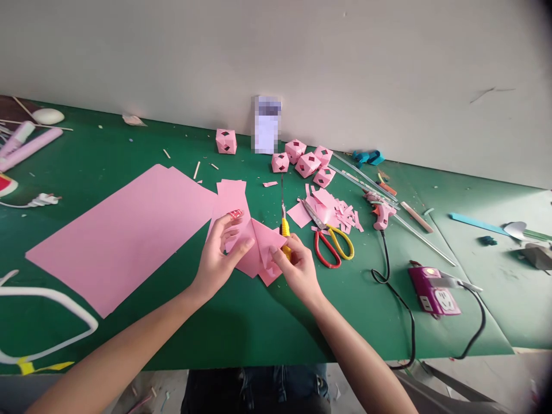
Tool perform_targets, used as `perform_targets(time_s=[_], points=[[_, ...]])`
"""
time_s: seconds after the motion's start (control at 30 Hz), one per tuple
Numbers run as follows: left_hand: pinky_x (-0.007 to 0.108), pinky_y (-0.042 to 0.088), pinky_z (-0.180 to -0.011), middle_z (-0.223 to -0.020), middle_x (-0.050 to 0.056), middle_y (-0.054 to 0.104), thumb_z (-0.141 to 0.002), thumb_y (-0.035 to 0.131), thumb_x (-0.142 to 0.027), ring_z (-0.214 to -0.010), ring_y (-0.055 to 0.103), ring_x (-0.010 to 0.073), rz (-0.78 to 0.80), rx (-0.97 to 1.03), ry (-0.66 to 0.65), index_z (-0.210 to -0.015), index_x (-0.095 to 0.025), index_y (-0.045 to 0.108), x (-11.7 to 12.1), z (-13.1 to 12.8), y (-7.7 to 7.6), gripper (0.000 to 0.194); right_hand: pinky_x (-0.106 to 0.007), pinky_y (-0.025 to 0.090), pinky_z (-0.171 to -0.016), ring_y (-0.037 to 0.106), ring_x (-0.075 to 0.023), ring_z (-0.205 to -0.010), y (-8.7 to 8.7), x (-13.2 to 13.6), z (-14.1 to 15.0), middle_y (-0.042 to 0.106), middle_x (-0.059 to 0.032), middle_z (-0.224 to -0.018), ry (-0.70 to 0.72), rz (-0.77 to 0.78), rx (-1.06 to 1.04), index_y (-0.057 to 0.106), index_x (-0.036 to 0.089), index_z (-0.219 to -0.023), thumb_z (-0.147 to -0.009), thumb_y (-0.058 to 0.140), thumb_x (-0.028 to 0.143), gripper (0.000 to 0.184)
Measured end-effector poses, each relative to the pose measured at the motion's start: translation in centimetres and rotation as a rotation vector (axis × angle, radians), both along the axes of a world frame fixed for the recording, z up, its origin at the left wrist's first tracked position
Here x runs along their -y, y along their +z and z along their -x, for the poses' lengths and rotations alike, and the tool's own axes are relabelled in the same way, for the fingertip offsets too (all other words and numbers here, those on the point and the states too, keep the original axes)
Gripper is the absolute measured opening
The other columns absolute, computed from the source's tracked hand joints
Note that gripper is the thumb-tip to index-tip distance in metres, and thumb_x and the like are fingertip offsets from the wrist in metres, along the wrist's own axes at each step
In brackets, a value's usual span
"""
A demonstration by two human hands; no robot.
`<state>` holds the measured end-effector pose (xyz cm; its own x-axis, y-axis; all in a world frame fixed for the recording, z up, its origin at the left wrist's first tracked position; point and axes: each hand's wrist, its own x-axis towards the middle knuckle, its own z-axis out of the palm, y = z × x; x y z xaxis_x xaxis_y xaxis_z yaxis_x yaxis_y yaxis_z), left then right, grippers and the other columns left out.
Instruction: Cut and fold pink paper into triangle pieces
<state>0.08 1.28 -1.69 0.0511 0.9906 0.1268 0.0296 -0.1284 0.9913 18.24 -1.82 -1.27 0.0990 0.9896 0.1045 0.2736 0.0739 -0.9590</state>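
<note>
My right hand [297, 267] pinches the corner of a folded pink paper piece [264, 238] between thumb and fingers. My left hand [222, 250] is over pink paper strips [233, 198], its thumb apart from its half-bent fingers; a red patterned wrap [235, 214] covers a fingertip. More pink paper lies below the folded piece. Just beyond my right fingers is a yellow craft knife [284, 226], blade pointing away, its lower part hidden by the hand. Scissors [321, 224] with one red and one yellow handle rest partly on pink paper scraps [325, 204].
A large pink sheet [121, 236] lies at left. Several pink folded cubes [307, 165] stand near the wall, by an upright phone [267, 129]. On the right are a glue gun [382, 215], clear glue sticks [426, 241] and a corded purple power socket [433, 290].
</note>
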Motion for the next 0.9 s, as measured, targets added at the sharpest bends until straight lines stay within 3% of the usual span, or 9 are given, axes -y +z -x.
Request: perform_targets(time_s=[0.13, 0.33, 0.43, 0.53, 0.6, 0.7, 0.8, 0.9], points=[[0.038, 0.062, -0.087, -0.119, 0.013, 0.077, -0.085, 0.082, -0.045, -0.108, 0.076, 0.0288, 0.205, 0.137, -0.137, -0.135, -0.024, 0.057, -0.4, 0.2, 0.2, 0.060, -0.030, 0.040, -0.061, 0.046, -0.0156, -0.067, 0.1, 0.0, -0.3, 0.046, 0.0005, -0.074, 0.067, -0.002, 0.004, 0.060, 0.021, -0.068, -0.092, 0.065, 0.047, 0.036], [0.031, 0.061, -0.070, -0.097, 0.007, 0.079, -0.079, 0.088, -0.042, -0.085, 0.076, 0.0247, 0.281, 0.150, -0.130, -0.126, -0.023, 0.064, -0.4, 0.3, 0.6, 0.055, -0.031, 0.045, -0.065, 0.052, -0.0177, -0.072, 0.0, -0.1, -0.3, 0.050, -0.0009, -0.075, 0.139, -0.021, 0.124, 0.067, 0.021, -0.073, -0.097, 0.062, 0.051, 0.039], [0.031, 0.060, -0.071, -0.101, 0.008, 0.078, -0.077, 0.088, -0.038, -0.088, 0.075, 0.0239, 0.282, 0.198, -0.005, -0.124, -0.023, 0.064, -1.0, 0.4, 0.3, 0.055, -0.034, 0.051, -0.070, 0.059, -0.0194, -0.076, -0.3, -0.3, -0.9, 0.063, -0.0047, -0.087, 0.047, -0.097, 0.197, 0.075, 0.024, -0.100, -0.103, 0.054, 0.049, 0.033], [0.028, 0.058, -0.077, -0.120, 0.008, 0.073, -0.078, 0.087, -0.035, -0.103, 0.072, 0.0214, 0.223, 0.316, 0.210, -0.113, -0.023, 0.066, -1.9, 0.8, 0.0, 0.043, -0.038, 0.056, -0.077, 0.065, -0.0217, -0.083, -0.9, -0.6, -2.3, 0.071, -0.0099, -0.107, -0.067, -0.290, 0.298, 0.063, 0.027, -0.136, -0.109, 0.042, 0.043, 0.038], [0.027, 0.057, -0.077, -0.120, 0.007, 0.070, -0.078, 0.085, -0.032, -0.104, 0.070, 0.0198, 0.238, 0.374, 0.279, -0.112, -0.025, 0.064, -2.5, 1.1, -0.2, 0.040, -0.039, 0.057, -0.073, 0.067, -0.0233, -0.082, -1.2, -0.8, -3.3, 0.073, -0.0121, -0.112, -0.069, -0.393, 0.381, 0.054, 0.027, -0.144, -0.107, 0.046, 0.047, 0.044], [0.028, 0.056, -0.086, -0.116, 0.005, 0.069, -0.077, 0.084, -0.029, -0.109, 0.068, 0.0195, 0.215, 0.386, 0.335, -0.112, -0.025, 0.064, -3.0, 1.4, -0.5, 0.041, -0.035, 0.056, -0.065, 0.069, -0.0219, -0.074, -1.1, -0.8, -4.4, 0.077, -0.0096, -0.102, 0.037, -0.391, 0.519, 0.061, 0.028, -0.135, -0.098, 0.063, 0.055, 0.046], [0.033, 0.052, -0.102, -0.122, 0.007, 0.068, -0.077, 0.084, -0.027, -0.122, 0.064, 0.0216, 0.144, 0.360, 0.344, -0.108, -0.022, 0.067, -3.2, 1.2, -0.7, 0.035, -0.031, 0.051, -0.057, 0.065, -0.0180, -0.063, -0.3, -0.8, -4.9, 0.077, -0.0050, -0.088, 0.162, -0.379, 0.616, 0.072, 0.029, -0.115, -0.092, 0.072, 0.051, 0.031], [0.038, 0.049, -0.110, -0.120, 0.007, 0.070, -0.078, 0.083, -0.026, -0.125, 0.064, 0.0229, 0.088, 0.330, 0.341, -0.102, -0.021, 0.068, -3.4, 1.1, -0.9, 0.029, -0.031, 0.049, -0.055, 0.063, -0.0174, -0.062, 0.5, -0.7, -5.0, 0.076, -0.0033, -0.080, 0.234, -0.427, 0.654, 0.076, 0.029, -0.107, -0.091, 0.073, 0.045, 0.023]])
